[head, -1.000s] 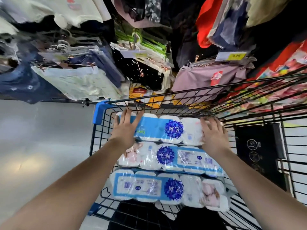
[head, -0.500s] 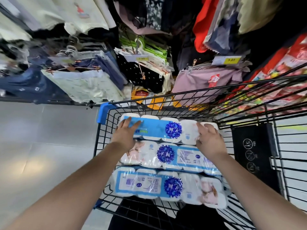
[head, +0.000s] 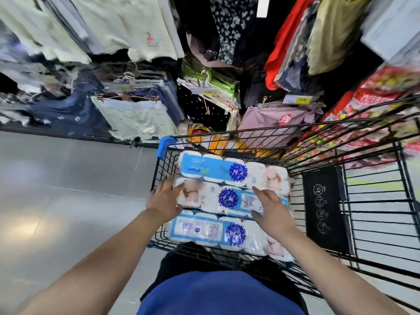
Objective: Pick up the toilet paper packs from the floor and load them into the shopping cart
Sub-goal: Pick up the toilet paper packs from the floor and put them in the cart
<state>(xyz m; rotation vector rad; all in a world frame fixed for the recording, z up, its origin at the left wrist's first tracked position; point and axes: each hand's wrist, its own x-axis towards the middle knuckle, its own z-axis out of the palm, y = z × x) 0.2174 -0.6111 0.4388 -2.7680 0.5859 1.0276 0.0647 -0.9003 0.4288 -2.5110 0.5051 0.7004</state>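
A shop aisle with racks of hanging clothes (head: 141,32) borders a grey tiled floor (head: 68,189), which shows no packs in the visible part. The black wire shopping cart (head: 375,201) holds three toilet paper packs side by side: far pack (head: 229,170), middle pack (head: 218,198), near pack (head: 218,233). The left hand (head: 164,200) and right hand (head: 273,212) rest flat on the middle pack's ends, each grip apart, fingers spread. Loading looks largely done; whether more packs remain cannot be told.

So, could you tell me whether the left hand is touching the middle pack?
Touching: the head view shows the left hand overlapping the left end of the middle pack, no gap visible.
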